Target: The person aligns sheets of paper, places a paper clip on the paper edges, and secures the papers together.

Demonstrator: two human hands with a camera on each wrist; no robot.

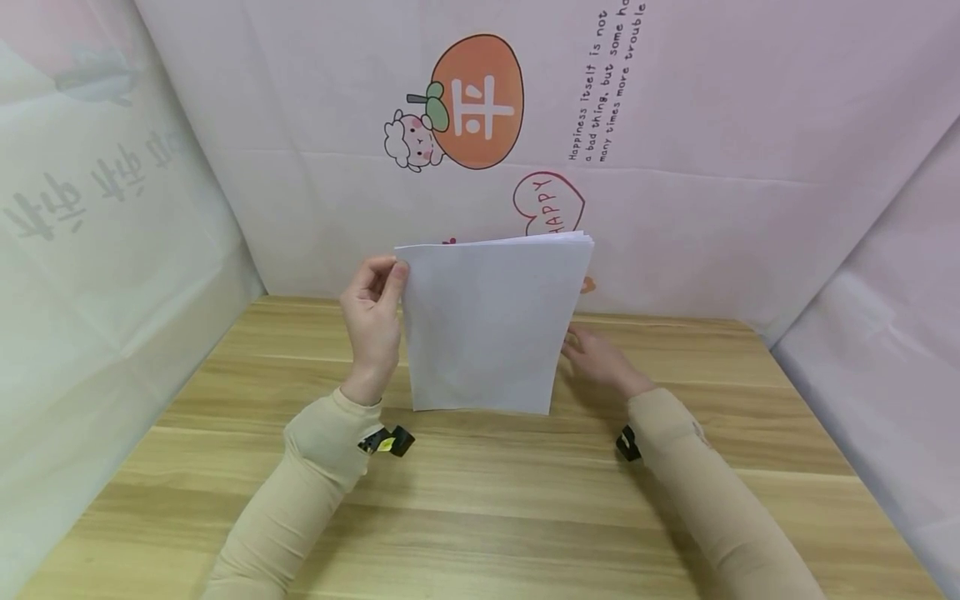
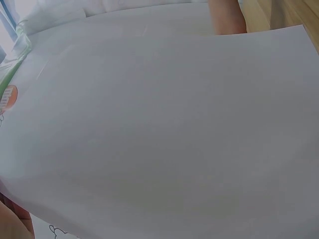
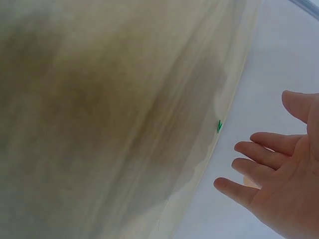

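While the left hand (image 1: 375, 312) pinches the upper left corner of a stack of white sheets (image 1: 483, 329) between thumb and fingers, the stack stands roughly upright, broad face toward the wearer, above the middle of the wooden table (image 1: 480, 517). Several sheet edges show slightly separated at its upper right corner. Whether the lower edge touches the tabletop cannot be told. The right hand (image 1: 597, 357) is beside the stack's right edge, its fingertips partly hidden behind the paper; the right wrist view shows its fingers extended, apart and grasping nothing. Contact with the sheets cannot be confirmed. Beyond the table hangs a pale cloth backdrop (image 1: 337, 208) printed with an orange fruit (image 1: 506, 71) and lettering (image 1: 596, 104).
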